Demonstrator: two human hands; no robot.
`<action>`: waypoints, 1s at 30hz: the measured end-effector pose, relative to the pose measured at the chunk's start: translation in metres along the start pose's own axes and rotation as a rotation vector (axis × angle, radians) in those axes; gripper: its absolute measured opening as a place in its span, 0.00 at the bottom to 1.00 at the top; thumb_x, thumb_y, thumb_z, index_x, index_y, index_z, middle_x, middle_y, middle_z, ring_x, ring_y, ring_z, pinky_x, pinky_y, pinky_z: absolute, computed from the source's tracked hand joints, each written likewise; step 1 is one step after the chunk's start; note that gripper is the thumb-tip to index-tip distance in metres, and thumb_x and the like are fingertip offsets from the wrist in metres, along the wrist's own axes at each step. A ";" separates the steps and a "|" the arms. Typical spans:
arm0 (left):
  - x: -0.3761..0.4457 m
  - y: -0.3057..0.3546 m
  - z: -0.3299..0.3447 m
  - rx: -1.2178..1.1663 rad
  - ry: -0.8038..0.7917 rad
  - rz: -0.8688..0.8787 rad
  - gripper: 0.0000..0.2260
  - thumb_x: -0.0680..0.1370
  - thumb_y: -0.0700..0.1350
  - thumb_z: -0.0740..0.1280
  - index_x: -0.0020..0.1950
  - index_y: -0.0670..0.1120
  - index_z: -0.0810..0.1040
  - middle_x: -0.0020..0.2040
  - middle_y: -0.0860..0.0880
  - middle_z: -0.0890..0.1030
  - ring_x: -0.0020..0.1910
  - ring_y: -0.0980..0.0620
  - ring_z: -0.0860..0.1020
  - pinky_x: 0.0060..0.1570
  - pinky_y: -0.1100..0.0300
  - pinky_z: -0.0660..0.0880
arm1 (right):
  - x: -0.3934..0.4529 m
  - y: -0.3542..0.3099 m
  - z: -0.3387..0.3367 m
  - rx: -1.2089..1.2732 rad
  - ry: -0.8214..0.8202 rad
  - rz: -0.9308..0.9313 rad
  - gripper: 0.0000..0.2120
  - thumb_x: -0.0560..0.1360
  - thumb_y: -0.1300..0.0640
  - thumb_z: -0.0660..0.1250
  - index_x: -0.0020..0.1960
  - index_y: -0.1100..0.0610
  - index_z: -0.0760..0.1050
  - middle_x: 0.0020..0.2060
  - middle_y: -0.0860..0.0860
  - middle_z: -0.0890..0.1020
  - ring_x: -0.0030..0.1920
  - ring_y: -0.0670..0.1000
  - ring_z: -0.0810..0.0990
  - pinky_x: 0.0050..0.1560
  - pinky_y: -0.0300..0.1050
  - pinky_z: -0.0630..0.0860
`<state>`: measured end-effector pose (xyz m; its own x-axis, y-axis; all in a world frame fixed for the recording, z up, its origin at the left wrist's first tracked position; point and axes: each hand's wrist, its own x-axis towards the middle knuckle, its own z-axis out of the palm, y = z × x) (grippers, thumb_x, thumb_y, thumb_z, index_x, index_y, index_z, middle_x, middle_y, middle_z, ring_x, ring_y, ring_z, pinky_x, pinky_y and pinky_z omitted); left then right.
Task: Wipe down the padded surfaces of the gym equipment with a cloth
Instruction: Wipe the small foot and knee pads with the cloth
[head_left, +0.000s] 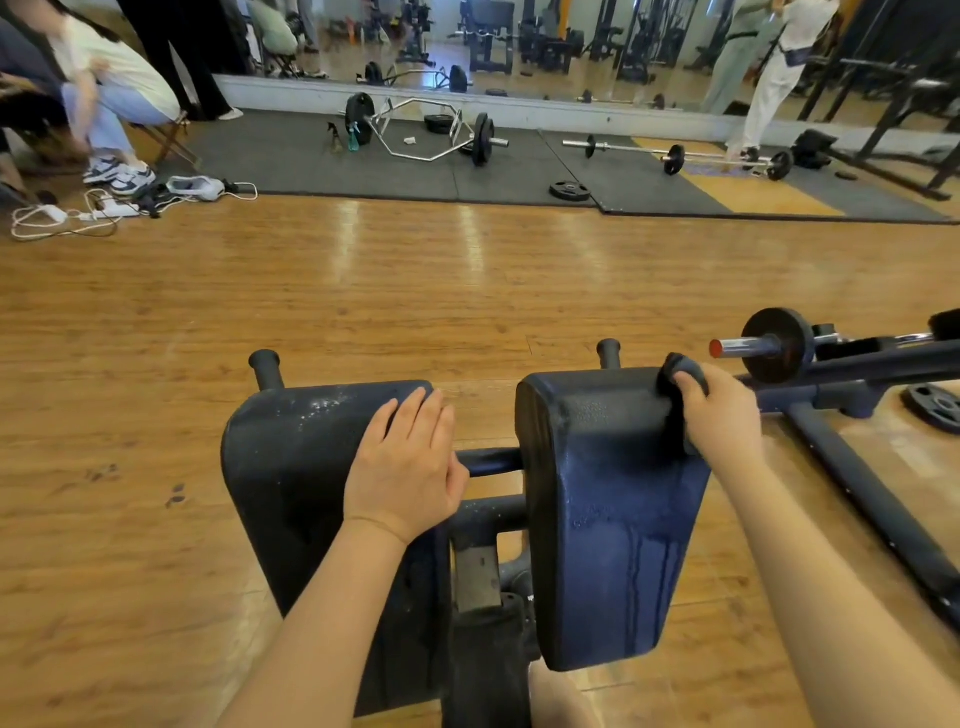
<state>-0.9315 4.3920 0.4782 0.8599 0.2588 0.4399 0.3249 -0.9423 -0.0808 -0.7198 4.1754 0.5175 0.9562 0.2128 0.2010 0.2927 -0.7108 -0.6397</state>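
Observation:
Two dark padded cushions of a gym machine stand side by side in front of me. My left hand (405, 467) lies flat with straight fingers on the top right part of the left pad (291, 467), which carries white specks. My right hand (719, 415) grips a dark cloth (683, 371) bunched against the top right corner of the right pad (613, 509). The right pad looks wet, with drip streaks running down its face.
The machine's black frame bars (872, 499) run off to the right with a loaded weight plate (777, 345) and a loose plate (935, 408) on the wooden floor. Barbells (675, 153) and a spray bottle (353, 136) lie on dark mats by the mirror. People sit at far left.

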 end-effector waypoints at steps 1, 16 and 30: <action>0.000 0.000 0.001 0.000 0.003 0.003 0.23 0.74 0.48 0.53 0.60 0.38 0.79 0.59 0.41 0.80 0.60 0.43 0.77 0.61 0.47 0.72 | -0.014 0.002 0.006 0.027 0.097 0.002 0.13 0.78 0.59 0.60 0.60 0.63 0.75 0.57 0.60 0.78 0.60 0.61 0.73 0.58 0.49 0.67; -0.001 0.002 0.000 0.022 0.007 -0.005 0.22 0.74 0.48 0.54 0.59 0.38 0.79 0.59 0.41 0.80 0.60 0.43 0.77 0.62 0.47 0.71 | -0.056 -0.048 0.052 -0.065 0.010 -0.648 0.17 0.75 0.52 0.61 0.60 0.58 0.76 0.61 0.51 0.78 0.65 0.50 0.72 0.69 0.47 0.58; -0.001 0.004 -0.002 0.012 -0.032 -0.021 0.23 0.74 0.48 0.53 0.59 0.38 0.79 0.60 0.40 0.79 0.61 0.43 0.76 0.62 0.47 0.69 | -0.045 0.053 0.023 -0.210 0.135 -0.613 0.32 0.65 0.76 0.64 0.67 0.59 0.70 0.66 0.56 0.73 0.69 0.55 0.66 0.69 0.51 0.58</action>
<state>-0.9323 4.3874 0.4793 0.8652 0.2851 0.4125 0.3474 -0.9340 -0.0831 -0.7467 4.1433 0.4578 0.6036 0.5441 0.5828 0.7631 -0.6060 -0.2246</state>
